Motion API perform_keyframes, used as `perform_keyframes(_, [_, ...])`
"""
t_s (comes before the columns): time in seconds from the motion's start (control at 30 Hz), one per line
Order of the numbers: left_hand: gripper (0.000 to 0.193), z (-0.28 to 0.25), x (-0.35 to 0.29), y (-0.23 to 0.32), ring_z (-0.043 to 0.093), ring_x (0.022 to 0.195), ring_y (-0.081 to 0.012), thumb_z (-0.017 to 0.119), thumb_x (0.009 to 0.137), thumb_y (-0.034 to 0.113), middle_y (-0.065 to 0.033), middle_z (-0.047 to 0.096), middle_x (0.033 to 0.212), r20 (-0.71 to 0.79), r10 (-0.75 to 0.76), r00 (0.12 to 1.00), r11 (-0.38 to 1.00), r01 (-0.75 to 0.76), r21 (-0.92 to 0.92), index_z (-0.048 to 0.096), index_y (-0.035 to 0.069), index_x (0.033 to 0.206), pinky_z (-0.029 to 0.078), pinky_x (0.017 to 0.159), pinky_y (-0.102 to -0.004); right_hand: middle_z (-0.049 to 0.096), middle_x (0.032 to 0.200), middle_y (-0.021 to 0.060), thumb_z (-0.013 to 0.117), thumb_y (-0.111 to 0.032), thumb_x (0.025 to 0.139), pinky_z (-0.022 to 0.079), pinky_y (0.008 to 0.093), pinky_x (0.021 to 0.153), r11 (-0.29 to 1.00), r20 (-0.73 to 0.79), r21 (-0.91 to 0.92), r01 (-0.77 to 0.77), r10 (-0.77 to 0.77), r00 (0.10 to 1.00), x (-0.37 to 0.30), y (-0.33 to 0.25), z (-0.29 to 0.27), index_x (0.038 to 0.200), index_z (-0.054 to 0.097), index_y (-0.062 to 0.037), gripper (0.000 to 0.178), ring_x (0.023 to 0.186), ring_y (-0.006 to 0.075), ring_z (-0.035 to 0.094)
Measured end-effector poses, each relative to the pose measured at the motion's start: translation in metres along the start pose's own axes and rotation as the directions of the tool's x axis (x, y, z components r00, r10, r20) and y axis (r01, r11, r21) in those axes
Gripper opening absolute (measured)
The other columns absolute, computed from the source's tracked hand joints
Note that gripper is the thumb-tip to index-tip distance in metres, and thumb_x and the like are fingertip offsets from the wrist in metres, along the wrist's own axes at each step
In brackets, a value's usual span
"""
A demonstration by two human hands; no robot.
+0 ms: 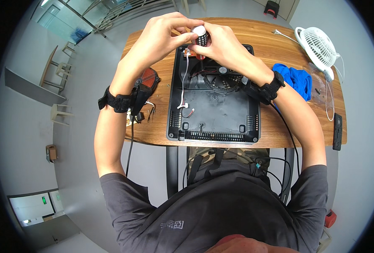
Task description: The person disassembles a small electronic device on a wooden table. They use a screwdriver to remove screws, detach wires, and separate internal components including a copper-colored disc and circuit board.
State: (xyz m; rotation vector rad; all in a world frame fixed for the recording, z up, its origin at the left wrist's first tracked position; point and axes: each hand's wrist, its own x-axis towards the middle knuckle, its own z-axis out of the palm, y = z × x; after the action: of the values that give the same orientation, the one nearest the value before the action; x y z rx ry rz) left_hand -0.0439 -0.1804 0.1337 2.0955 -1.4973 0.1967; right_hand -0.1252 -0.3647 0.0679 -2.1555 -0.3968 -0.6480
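Near the far edge of the table I hold an upright screwdriver with a white cap, a black textured handle and a red collar. My left hand pinches it close to the cap. My right hand is closed round the handle from the other side. The shaft points down into a black plastic housing, possibly an appliance base; its tip is hard to make out. Inside the housing are a round fan, a small orange circuit board and a white cable with a plug.
To the left lie a red and black tool, partly behind my wrist, and hex keys. A blue cloth, a white desk fan and a dark remote-like bar are at the right. Black cables hang from my wrist straps.
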Motion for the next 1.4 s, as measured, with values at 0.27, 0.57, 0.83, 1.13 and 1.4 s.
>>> perform_keyframes(0.27, [0.034, 0.0011, 0.0011, 0.0004, 0.074, 0.092, -0.0169, 0.076, 0.091, 0.016, -0.0058, 0.072, 0.105, -0.001, -0.014, 1.000, 1.000, 0.014, -0.028, 0.074, 0.009, 0.124, 0.060, 0.084, -0.0304, 0.073, 0.073, 0.0145, 0.077, -0.018, 0.086, 0.058, 0.0350, 0.063, 1.000, -0.008, -0.008, 0.013, -0.013, 1.000, 0.0005, 0.0027, 0.0000, 0.104, 0.065, 0.0069, 0.033, 0.069, 0.0233, 0.075])
perform_keyframes(0.57, [0.032, 0.0006, 0.0010, 0.0006, 0.074, 0.091, -0.0170, 0.076, 0.091, 0.014, -0.0060, 0.072, 0.105, -0.004, -0.007, 1.000, 1.000, 0.007, -0.023, 0.074, 0.008, 0.123, 0.059, 0.083, -0.0301, 0.073, 0.075, 0.0156, 0.076, -0.018, 0.086, 0.059, 0.0359, 0.064, 1.000, -0.003, -0.006, 0.030, -0.030, 1.000, 0.0020, 0.0058, 0.0006, 0.106, 0.065, 0.0073, 0.034, 0.071, 0.0252, 0.076])
perform_keyframes(0.83, [0.032, -0.0012, 0.0023, 0.0006, 0.073, 0.089, -0.0164, 0.075, 0.092, 0.014, -0.0060, 0.072, 0.105, 0.011, -0.013, 1.000, 1.000, 0.013, 0.006, 0.074, 0.008, 0.123, 0.058, 0.082, -0.0297, 0.074, 0.076, 0.0165, 0.076, -0.018, 0.085, 0.060, 0.0367, 0.066, 0.999, 0.013, -0.031, 0.017, -0.017, 1.000, 0.0031, 0.0035, -0.0018, 0.104, 0.065, 0.0075, 0.033, 0.072, 0.0257, 0.076])
perform_keyframes(1.13, [0.032, 0.0002, 0.0019, -0.0015, 0.073, 0.090, -0.0172, 0.075, 0.092, 0.015, -0.0062, 0.072, 0.105, -0.003, -0.001, 1.000, 1.000, 0.001, 0.011, 0.074, 0.008, 0.123, 0.059, 0.083, -0.0305, 0.073, 0.075, 0.0156, 0.076, -0.017, 0.085, 0.059, 0.0364, 0.065, 0.998, -0.018, -0.030, 0.064, -0.064, 0.998, 0.0029, 0.0063, 0.0008, 0.104, 0.066, 0.0055, 0.031, 0.071, 0.0253, 0.076])
perform_keyframes(1.4, [0.031, -0.0004, 0.0017, -0.0006, 0.074, 0.091, -0.0175, 0.075, 0.092, 0.015, -0.0061, 0.072, 0.104, -0.001, 0.008, 1.000, 1.000, -0.008, 0.013, 0.074, 0.007, 0.123, 0.059, 0.082, -0.0302, 0.073, 0.076, 0.0157, 0.076, -0.017, 0.085, 0.059, 0.0363, 0.066, 0.999, -0.010, -0.026, 0.035, -0.035, 0.999, 0.0021, 0.0039, 0.0011, 0.105, 0.066, 0.0062, 0.032, 0.072, 0.0251, 0.076])
